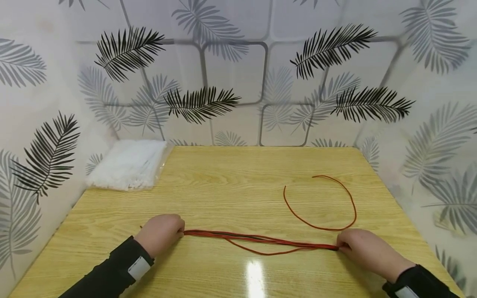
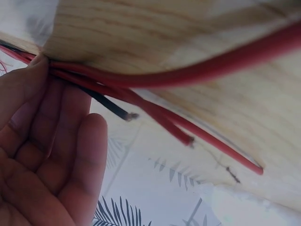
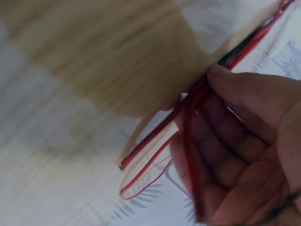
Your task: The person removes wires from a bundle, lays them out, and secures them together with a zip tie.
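A bundle of red and black wires (image 1: pixel 257 238) stretches between the two hands near the front of the table. My left hand (image 1: pixel 161 232) pinches its left end between thumb and fingers; in the left wrist view, cut red wire ends (image 2: pixel 181 134) and a short black wire end (image 2: pixel 110 104) stick out past the fingers. At the other end, my right hand (image 1: pixel 367 250) pinches the bundle, and red wire ends (image 3: pixel 146 146) show beyond its grip in the right wrist view. One red strand sags below the rest in the middle. A separate red wire (image 1: pixel 352 198) lies curved behind the right hand.
The wood-grain table (image 1: pixel 223 182) carries a clear plastic bag (image 1: pixel 128 164) of white pieces at its back left corner. A leaf-patterned covering (image 1: pixel 238 74) rises behind the table and along both sides.
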The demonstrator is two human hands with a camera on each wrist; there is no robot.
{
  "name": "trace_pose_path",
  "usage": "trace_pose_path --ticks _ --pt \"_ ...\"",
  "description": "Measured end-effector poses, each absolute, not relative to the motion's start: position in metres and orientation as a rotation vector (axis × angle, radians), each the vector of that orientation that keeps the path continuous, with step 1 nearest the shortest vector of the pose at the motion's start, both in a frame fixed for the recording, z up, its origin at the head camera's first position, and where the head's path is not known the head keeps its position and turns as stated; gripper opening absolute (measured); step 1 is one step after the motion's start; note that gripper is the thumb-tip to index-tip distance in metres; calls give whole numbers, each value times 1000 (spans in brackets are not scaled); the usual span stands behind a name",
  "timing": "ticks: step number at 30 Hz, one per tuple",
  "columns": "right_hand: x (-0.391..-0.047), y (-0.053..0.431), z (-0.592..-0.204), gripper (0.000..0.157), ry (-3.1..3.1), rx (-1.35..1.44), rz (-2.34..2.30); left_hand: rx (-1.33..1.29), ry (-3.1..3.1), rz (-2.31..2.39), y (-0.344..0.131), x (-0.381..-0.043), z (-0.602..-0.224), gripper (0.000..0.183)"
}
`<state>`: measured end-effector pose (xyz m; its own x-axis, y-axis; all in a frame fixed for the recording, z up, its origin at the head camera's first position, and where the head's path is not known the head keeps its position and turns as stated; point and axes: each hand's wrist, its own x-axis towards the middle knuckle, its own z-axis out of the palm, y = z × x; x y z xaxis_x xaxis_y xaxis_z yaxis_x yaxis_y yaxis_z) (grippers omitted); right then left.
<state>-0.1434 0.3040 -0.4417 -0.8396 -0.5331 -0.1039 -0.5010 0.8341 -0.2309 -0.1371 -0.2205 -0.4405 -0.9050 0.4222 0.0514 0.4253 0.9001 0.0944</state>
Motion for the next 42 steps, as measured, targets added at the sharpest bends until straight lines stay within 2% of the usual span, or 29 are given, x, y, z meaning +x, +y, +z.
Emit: trace_pose_path --ticks 3,10,15,28,34,42 --pt "-145 304 -440 13 2829 -732 -313 -678 -3030 -143 -218 -138 -441 31" --pt "-151 306 -439 17 2838 -877 -289 -633 -3032 -90 -215 -136 -442 26" --pt "-155 307 -438 16 2839 -892 -279 -643 -3014 -87 -215 -138 -439 20" --pt "-151 306 -440 17 2867 -909 -220 -620 -3010 -110 -214 -134 -441 21" --pt "-148 301 -439 19 2852 -934 -197 -641 -2999 -72 -217 -131 -442 13" --pt "-146 296 -437 20 2857 -970 -206 -668 -2974 -80 -219 -131 -442 25"
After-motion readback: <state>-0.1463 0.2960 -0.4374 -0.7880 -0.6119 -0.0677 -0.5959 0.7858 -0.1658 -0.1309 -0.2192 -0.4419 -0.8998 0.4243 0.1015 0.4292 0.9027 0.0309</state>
